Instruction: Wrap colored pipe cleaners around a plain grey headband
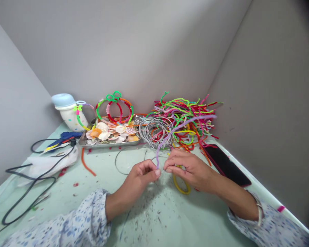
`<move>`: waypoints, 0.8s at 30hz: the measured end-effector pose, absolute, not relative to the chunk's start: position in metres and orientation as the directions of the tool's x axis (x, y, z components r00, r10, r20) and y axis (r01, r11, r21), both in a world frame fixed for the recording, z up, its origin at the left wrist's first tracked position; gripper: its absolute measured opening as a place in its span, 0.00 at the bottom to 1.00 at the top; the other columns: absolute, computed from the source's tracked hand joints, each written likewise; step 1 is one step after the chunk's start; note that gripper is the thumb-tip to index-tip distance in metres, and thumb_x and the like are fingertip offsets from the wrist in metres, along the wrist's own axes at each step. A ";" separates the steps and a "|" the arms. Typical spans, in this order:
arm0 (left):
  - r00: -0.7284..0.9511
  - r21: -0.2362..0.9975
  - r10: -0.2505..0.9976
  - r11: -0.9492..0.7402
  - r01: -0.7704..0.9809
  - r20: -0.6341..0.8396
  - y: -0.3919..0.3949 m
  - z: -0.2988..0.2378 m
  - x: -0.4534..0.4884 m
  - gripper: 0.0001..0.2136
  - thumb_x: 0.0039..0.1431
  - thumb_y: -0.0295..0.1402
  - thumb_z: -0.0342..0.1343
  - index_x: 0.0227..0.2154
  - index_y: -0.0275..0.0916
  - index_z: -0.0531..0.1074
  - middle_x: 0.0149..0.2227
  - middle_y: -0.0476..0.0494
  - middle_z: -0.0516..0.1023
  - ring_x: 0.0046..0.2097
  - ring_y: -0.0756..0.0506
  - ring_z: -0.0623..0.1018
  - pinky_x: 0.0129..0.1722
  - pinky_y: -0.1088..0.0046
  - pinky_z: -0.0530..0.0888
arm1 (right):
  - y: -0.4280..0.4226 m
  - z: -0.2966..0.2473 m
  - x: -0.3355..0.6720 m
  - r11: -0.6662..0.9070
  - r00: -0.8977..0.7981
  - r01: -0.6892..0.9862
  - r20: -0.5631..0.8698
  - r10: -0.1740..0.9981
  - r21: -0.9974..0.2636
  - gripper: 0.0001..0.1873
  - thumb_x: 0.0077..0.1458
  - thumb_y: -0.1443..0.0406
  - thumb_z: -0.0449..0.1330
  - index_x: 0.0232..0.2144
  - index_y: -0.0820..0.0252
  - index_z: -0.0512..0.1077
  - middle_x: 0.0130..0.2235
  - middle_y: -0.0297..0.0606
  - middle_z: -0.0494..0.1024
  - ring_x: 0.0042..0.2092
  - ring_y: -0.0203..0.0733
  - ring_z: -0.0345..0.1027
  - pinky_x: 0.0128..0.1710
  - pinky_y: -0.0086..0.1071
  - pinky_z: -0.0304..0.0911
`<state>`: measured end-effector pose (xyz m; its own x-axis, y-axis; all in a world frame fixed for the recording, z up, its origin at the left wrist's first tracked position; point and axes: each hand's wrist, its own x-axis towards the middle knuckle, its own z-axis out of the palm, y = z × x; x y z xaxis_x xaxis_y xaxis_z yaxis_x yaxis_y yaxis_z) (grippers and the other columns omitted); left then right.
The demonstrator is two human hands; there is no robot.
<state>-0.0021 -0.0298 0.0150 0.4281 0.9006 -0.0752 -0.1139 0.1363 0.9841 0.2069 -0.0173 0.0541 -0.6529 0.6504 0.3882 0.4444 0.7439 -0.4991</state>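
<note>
My left hand pinches the lower end of a long lilac pipe cleaner that arcs up and to the right over the table. My right hand is closed beside it, fingertips meeting the left hand's at the same end, apparently also gripping a thin wire. A yellow pipe-cleaner loop lies on the table under my right hand. A thin grey wire curves across the table just beyond my hands.
A heap of coloured pipe cleaners and a coil of grey wire lie at the back. A metal tray of shells, a blue glue gun with black cable, a white jar and a dark phone surround the work spot.
</note>
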 end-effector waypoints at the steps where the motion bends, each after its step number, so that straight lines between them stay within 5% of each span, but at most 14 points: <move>1: 0.433 0.981 0.898 0.150 -0.121 -0.084 -0.029 0.015 -0.002 0.09 0.54 0.36 0.61 0.25 0.37 0.69 0.23 0.52 0.68 0.27 0.51 0.65 0.30 0.74 0.59 | -0.017 0.054 0.207 0.748 -0.657 0.438 0.390 0.645 -0.499 0.11 0.65 0.65 0.54 0.35 0.59 0.76 0.32 0.37 0.74 0.36 0.40 0.64 0.38 0.33 0.59; 14: 0.498 0.910 0.837 0.366 -0.196 -0.229 -0.028 0.017 0.000 0.06 0.50 0.29 0.61 0.22 0.36 0.70 0.21 0.52 0.69 0.26 0.52 0.66 0.30 0.74 0.60 | -0.016 0.054 0.206 0.757 -0.678 0.380 0.396 0.619 -0.531 0.10 0.65 0.67 0.55 0.36 0.60 0.76 0.34 0.38 0.75 0.39 0.40 0.65 0.40 0.34 0.59; 24: 0.431 0.991 0.903 0.063 -0.116 -0.007 -0.027 0.017 -0.004 0.08 0.61 0.36 0.56 0.33 0.37 0.72 0.31 0.49 0.71 0.34 0.49 0.70 0.39 0.72 0.66 | -0.015 0.049 0.214 0.672 -0.596 0.451 0.362 0.716 -0.587 0.08 0.64 0.65 0.56 0.37 0.57 0.76 0.35 0.35 0.73 0.38 0.38 0.66 0.39 0.31 0.60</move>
<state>-0.0040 -0.0271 0.0174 0.4305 0.9026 -0.0066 -0.1160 0.0626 0.9913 0.2137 -0.0148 0.0488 -0.5964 0.7163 0.3622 0.4512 0.6724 -0.5868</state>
